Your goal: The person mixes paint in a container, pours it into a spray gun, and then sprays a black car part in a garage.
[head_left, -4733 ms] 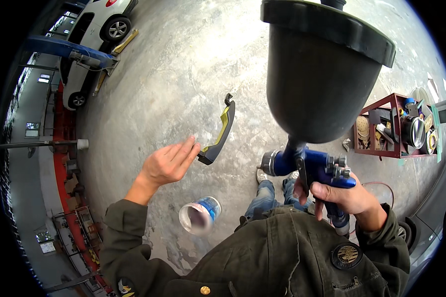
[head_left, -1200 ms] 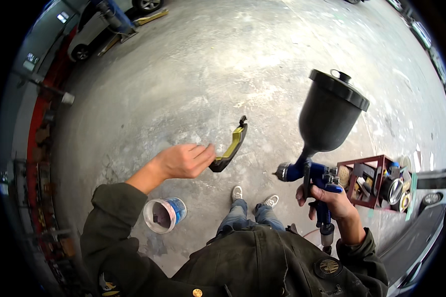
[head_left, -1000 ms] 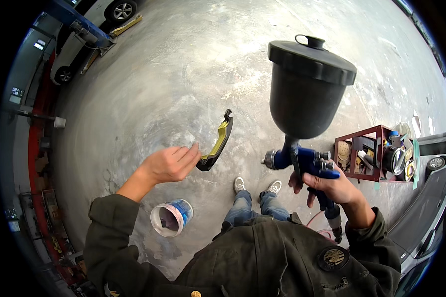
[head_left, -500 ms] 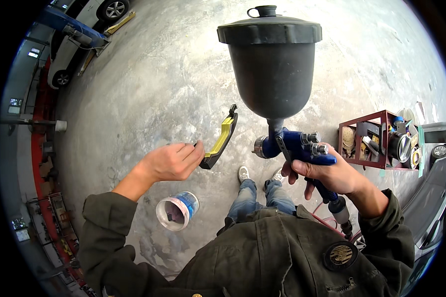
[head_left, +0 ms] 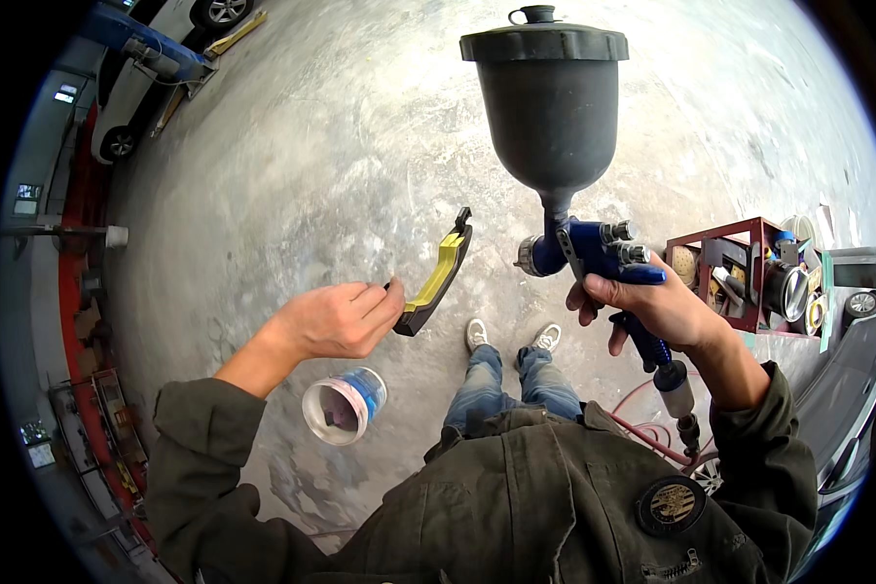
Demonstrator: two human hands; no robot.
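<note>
My left hand (head_left: 341, 319) is closed, pinching the near end of a car door handle (head_left: 441, 271). The handle is curved, dark along its outer side and yellow along the inside, and it slants up and away from my fingers. In my right hand (head_left: 652, 310) is a blue spray gun (head_left: 594, 248), its silver nozzle pointing left toward the handle without touching it. My fingers wrap its grip, with fingertips near the trigger lever. A large dark lidded paint cup (head_left: 552, 122) stands upright on top of the gun.
A white and blue bucket (head_left: 346, 404) sits on the concrete floor at left, near my shoes (head_left: 477, 335). A red hose (head_left: 642, 414) trails below the gun. To the right are a red metal cart (head_left: 740, 277) full of tools and a grey car (head_left: 842, 389).
The spray gun has shifted slightly right and looks smaller, its nozzle now a bit farther from the door handle. My left hand and the handle have barely moved.
</note>
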